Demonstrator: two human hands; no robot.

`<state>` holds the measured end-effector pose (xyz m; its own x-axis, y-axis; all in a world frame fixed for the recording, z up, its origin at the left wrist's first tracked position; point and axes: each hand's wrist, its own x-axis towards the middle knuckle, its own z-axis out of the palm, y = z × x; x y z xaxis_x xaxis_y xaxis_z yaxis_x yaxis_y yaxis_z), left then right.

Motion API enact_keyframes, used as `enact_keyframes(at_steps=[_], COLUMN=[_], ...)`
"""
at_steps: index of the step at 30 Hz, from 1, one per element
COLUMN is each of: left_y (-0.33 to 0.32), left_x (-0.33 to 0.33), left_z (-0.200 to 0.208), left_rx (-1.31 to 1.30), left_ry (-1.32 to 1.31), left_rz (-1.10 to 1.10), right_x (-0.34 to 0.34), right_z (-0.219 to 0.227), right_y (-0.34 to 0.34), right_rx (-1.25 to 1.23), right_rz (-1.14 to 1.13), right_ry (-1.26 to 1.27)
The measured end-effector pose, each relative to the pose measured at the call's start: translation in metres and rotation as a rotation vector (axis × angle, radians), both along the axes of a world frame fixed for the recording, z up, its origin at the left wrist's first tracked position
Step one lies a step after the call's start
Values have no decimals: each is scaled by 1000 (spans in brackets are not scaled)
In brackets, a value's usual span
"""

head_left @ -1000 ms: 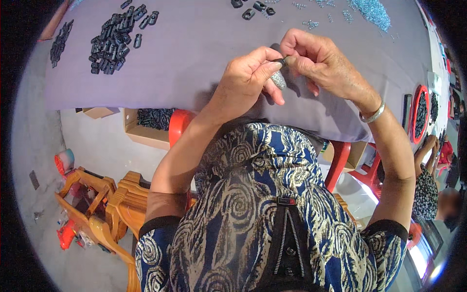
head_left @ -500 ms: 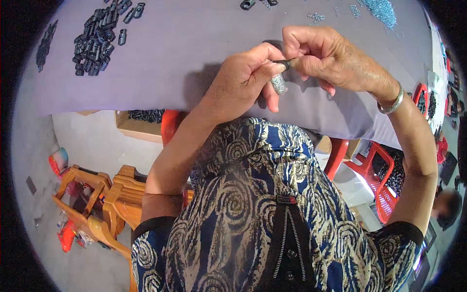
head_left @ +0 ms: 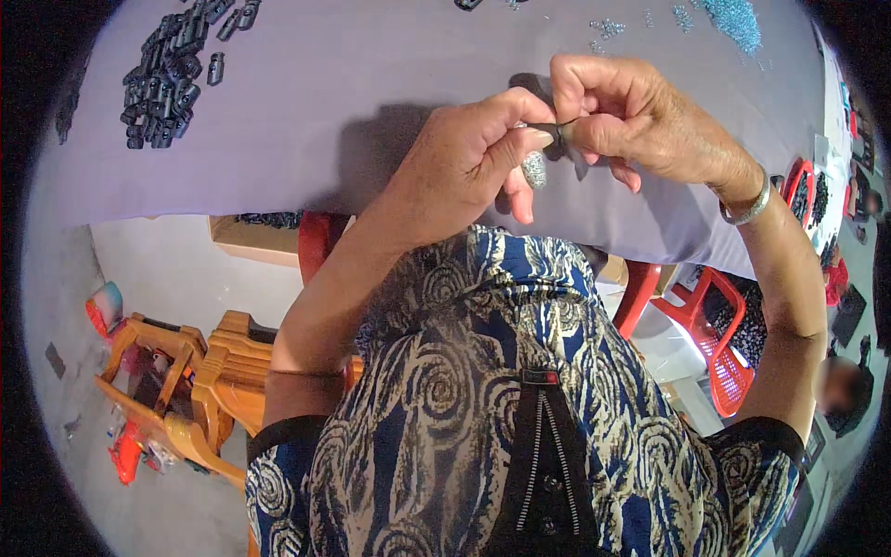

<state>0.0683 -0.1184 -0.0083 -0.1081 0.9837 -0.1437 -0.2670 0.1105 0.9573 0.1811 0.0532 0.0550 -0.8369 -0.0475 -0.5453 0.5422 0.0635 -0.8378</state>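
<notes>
Above the near part of the cloth-covered table, both my hands are closed on one small black cord lock piece [head_left: 555, 131], mostly hidden by the fingertips. My left hand [head_left: 459, 162] pinches it between thumb and forefinger. A silvery, speckled thing [head_left: 534, 171] shows among the left fingers; whether it is worn or held I cannot make out. My right hand [head_left: 626, 121] meets it from the other side, thumb and forefinger pressed at its right end. A heap of black cord locks [head_left: 167, 88] lies at the left of the table, away from both hands.
A pile of tiny bluish metal springs [head_left: 733, 23] lies at the far right of the purple-grey table cloth [head_left: 278, 139], with small scatterings beside it. Below the table edge are a cardboard box [head_left: 255, 237] of black pieces, a wooden chair [head_left: 186, 371] and a red plastic chair [head_left: 715, 343].
The view has shifted slightly, so the heap sits farther left in it. Both hands still pinch the black piece, and more of it shows between the fingertips.
</notes>
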Motion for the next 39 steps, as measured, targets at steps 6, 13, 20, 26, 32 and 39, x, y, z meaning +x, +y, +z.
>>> enact_keyframes(at_steps=[6,13,20,26,32,39], left_y=[2,2,3,4,5,5], left_x=[-4,-4,-3,3,6,9], left_z=[0,-2,-2,1,7,2], left_rx=[10,-46,-15,-62,-90,-40], left_ry=[-120,-137,-75,43,201,238], left_rz=[-46,-82,-91,-22,3,40], right_x=[0,-6,-8,1,10,18], right_z=[3,7,9,4,1,-5], right_y=[1,-1,-4,-11,-11,-19], right_rx=[47,123,177,269,375,410], right_rz=[78,137,127,58,68,4], right_ry=[29,-25,-37,61,163,242])
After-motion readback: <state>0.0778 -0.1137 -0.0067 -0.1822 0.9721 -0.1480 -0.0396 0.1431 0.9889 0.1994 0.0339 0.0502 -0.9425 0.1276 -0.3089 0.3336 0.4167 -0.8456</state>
